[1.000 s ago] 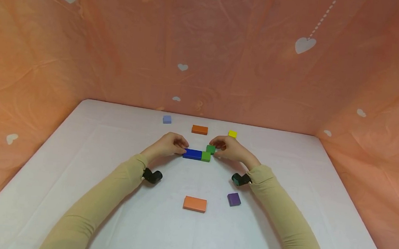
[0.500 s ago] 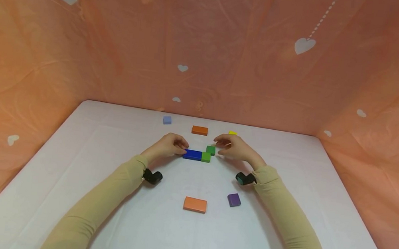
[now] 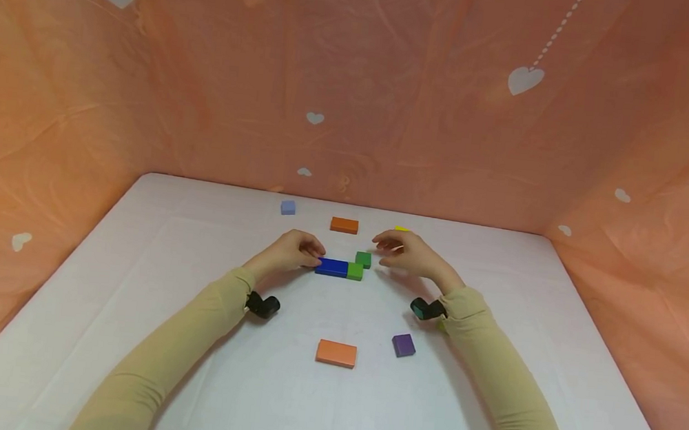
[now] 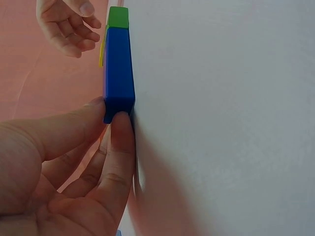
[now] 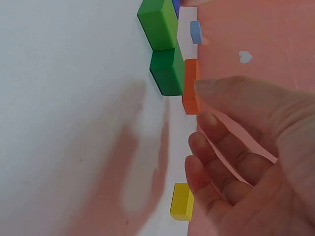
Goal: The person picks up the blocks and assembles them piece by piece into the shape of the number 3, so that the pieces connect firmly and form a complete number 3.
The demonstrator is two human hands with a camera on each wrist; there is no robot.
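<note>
A long blue block (image 3: pixel 332 268) lies on the white table, end to end with a light green block (image 3: pixel 354 271). Behind the light green block, offset to the right, sits a dark green block (image 3: pixel 363 260). My left hand (image 3: pixel 288 250) holds the left end of the blue block; in the left wrist view the thumb and a finger (image 4: pixel 120 135) meet at that end. My right hand (image 3: pixel 409 254) hovers to the right of the dark green block, fingers loosely bent and apart from it. The right wrist view shows nothing between its thumb and fingers.
Toward the back lie a pale blue block (image 3: pixel 288 207), a dark orange block (image 3: pixel 344 225) and a yellow block (image 3: pixel 402 229), partly hidden by the right hand. Nearer me are an orange block (image 3: pixel 336 353) and a purple block (image 3: pixel 403 345). A yellow-green piece (image 3: pixel 442 326) peeks out by the right sleeve.
My right hand has let go of the dark green block and drawn away to the right. The yellow-green piece by the right sleeve has come into view. My left hand stays on the blue block.
</note>
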